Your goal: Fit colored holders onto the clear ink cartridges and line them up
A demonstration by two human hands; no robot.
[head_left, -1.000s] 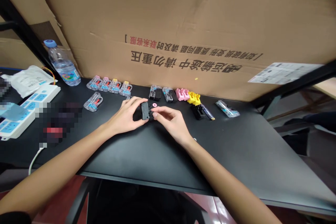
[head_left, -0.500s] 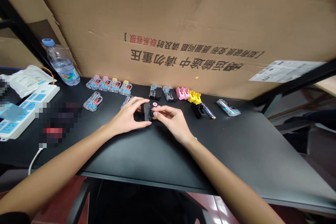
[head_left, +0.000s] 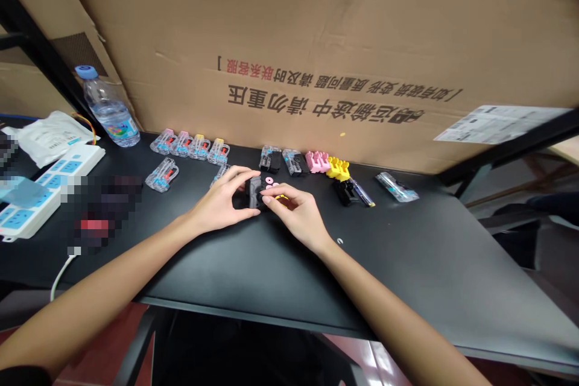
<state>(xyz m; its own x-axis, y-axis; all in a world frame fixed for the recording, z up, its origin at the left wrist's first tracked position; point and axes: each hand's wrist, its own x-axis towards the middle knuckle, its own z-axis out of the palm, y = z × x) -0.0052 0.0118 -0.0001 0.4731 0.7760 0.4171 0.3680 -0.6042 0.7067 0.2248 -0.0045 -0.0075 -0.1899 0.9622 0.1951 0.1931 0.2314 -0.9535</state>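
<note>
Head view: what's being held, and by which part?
A small black plastic part: the left hand grips it by its far and near ends. The right hand meets its right side, exact hold hidden.

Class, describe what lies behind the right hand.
Just beyond the right hand, pink rings and part of a yellow piece show; whatever lies directly under it is hidden.

Block (head_left: 256,193): black to dark grey. Right of the block: pink ring (head_left: 269,181); solid pink clip (head_left: 318,162); solid yellow clip (head_left: 338,168). Left of the block: white power strip (head_left: 88,162) with blue socket panels (head_left: 69,166); blue bottle cap (head_left: 86,72). Behind the block: brown cardboard (head_left: 289,18), black and red print (head_left: 251,96)
</note>
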